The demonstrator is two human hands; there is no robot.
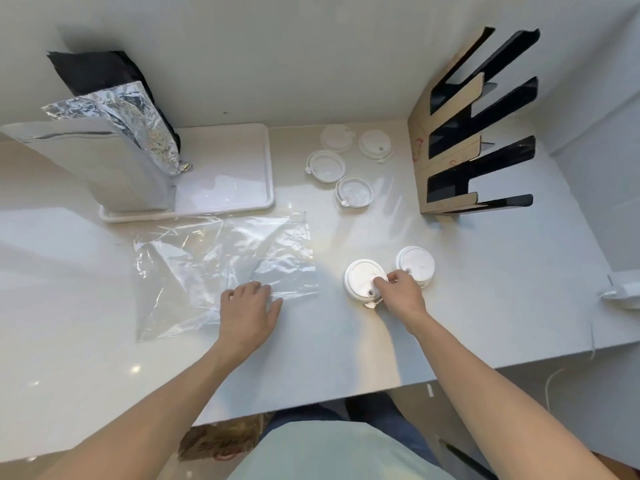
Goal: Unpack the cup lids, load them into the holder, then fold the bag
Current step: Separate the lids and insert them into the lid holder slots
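Note:
A clear plastic bag (221, 268) lies flat and crumpled on the white counter. My left hand (249, 313) rests palm down on its near right corner, fingers spread. My right hand (398, 292) pinches the edge of a white cup lid (362, 277) lying on the counter. A second white lid (417, 263) sits just right of it, touching my fingers. Several more lids lie farther back: two upside down (326, 166) (354, 192) and two right side up (336, 137) (374, 144). The cardboard and black lid holder (450, 150) stands at the back right, its slots showing no lids.
A white tray (239, 174) sits at the back left with a silver foil pouch (114, 150) and a black bag (100, 74) standing on it. White walls enclose the back and right. A small white object (620, 289) lies at the counter's right edge.

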